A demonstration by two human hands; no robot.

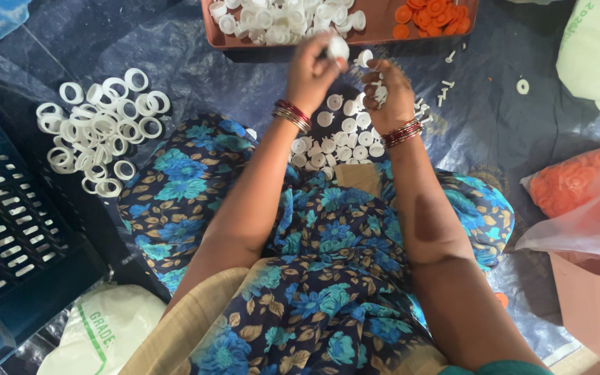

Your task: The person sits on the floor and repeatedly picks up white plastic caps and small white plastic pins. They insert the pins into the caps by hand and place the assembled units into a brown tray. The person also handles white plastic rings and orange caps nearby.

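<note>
From the head view, the left hand (312, 71) pinched a white cap (338, 47) above the cap pile (342, 135) on the floor; the right hand (388, 94) stood closed on small white pegs (378, 89). Best done close together — fingers steady, the peg lined up square with the cap.

My left hand (312, 73) is motion-blurred, so the small white cap (338, 47) in my fingers lacks detail. The far tray (300, 40) of white and orange pieces is cut by the top edge. My right palm hides what it holds.
</note>
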